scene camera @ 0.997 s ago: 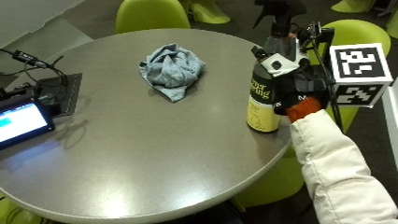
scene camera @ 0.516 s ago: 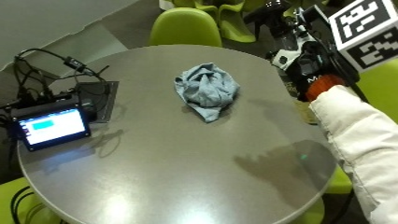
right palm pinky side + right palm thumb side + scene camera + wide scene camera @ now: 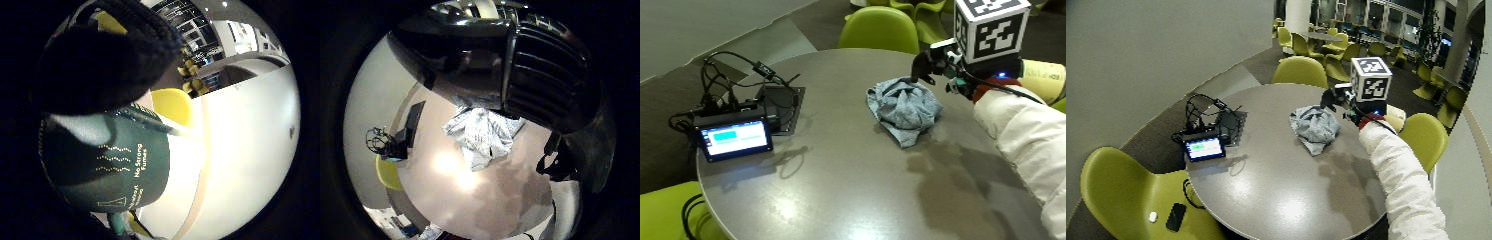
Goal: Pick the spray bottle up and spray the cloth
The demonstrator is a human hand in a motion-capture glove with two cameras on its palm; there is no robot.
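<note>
A crumpled grey-blue cloth (image 3: pixel 903 107) lies on the round grey table (image 3: pixel 840 190), right of its middle. My gloved right hand (image 3: pixel 964 80) grips the spray bottle (image 3: pixel 1045 75) in the air and tips it on its side. Its black spray head (image 3: pixel 925 65) points at the cloth from just above the cloth's far edge. In the thumb side palm view the spray head (image 3: pixel 520 65) looms over the cloth (image 3: pixel 480 132). The little finger side palm view shows the bottle's dark green label (image 3: pixel 115 165) under a curled gloved finger (image 3: pixel 100 55). In the wide view, hand (image 3: pixel 1362 112) and bottle (image 3: pixel 1395 111) hang above the cloth (image 3: pixel 1315 125).
A small lit screen (image 3: pixel 733 137) with a tangle of cables and a black box (image 3: pixel 783 107) sit at the table's left edge. Green chairs (image 3: pixel 879 30) ring the table. A phone (image 3: pixel 1176 215) lies on the near left chair.
The bottle stood upright near the table's right edge with my hand round it. It has been lifted, tipped sideways and brought over to the cloth. The outside camera has shifted too.
</note>
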